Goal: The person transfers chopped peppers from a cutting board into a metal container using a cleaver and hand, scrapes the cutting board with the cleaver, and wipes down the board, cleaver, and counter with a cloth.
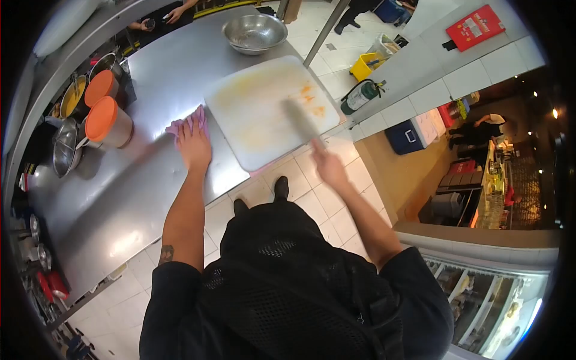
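My left hand [193, 144] presses down on a bunched pink cloth [203, 117] on the steel table, its fingers curled over the fabric. The cloth lies just left of a large white cutting board [264, 108] with yellow and orange stains. In my right hand [327, 163] is the handle of a wide-bladed knife [300, 123], blurred by motion. Its blade reaches over the right part of the board; I cannot tell whether it touches the surface. Small orange smears [307, 93] mark the board near the blade.
A metal bowl [255, 35] stands beyond the board. Orange-lidded tubs [109, 123], a colander [66, 147] and a pot of yellow liquid [73, 96] line the left side. A fire extinguisher [361, 97] is at the right. Another person's hands [174, 13] show at the far end.
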Demonstrator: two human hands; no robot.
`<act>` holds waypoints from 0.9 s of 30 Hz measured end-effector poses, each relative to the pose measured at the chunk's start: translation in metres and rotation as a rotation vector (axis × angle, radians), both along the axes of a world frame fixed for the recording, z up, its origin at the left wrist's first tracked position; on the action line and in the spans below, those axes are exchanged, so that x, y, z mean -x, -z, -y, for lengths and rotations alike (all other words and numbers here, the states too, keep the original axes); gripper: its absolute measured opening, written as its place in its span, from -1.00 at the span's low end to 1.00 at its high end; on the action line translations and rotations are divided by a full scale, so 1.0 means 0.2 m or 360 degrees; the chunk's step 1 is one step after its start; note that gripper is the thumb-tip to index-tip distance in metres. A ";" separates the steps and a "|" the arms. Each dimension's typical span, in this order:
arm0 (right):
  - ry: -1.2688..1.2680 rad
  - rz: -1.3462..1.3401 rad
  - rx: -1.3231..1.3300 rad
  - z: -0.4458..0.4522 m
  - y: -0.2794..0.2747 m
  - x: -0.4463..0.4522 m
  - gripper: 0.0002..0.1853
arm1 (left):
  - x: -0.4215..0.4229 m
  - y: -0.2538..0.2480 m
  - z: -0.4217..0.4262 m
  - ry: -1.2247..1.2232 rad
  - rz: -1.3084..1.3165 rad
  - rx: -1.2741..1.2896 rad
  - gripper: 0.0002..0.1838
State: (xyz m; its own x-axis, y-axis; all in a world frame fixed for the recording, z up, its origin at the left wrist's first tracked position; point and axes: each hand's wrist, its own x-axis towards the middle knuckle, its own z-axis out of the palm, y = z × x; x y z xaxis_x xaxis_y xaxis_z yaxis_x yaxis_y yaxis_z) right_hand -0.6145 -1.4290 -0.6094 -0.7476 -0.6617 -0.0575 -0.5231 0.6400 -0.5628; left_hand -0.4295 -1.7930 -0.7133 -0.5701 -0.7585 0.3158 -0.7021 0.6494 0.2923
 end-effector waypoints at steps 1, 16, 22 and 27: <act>-0.0179 -0.0085 -0.0057 -0.02 0.07 -0.14 -0.48 | 0.00 -0.01 0.00 0.0003 -0.0022 -0.0001 -0.47; -0.0328 0.0067 -0.0387 -0.19 -0.09 -0.37 -0.48 | -0.04 -0.09 -0.05 -0.0014 0.0092 -0.0098 -0.47; -0.0290 -0.0099 -0.0310 -0.28 0.02 -0.24 -0.46 | 0.02 -0.05 -0.02 -0.0048 0.0080 -0.0104 -0.47; -0.0370 -0.0030 -0.0371 -0.30 0.00 -0.33 -0.45 | -0.02 -0.06 -0.03 0.0001 0.0062 -0.0013 -0.47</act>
State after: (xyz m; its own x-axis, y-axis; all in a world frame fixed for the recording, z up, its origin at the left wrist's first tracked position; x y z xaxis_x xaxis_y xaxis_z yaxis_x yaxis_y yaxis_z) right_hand -0.5493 -1.3694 -0.6099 -0.5805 -0.7854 -0.2147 -0.6794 0.6126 -0.4040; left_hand -0.4251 -1.7868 -0.7017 -0.5824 -0.7604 0.2872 -0.7124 0.6477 0.2702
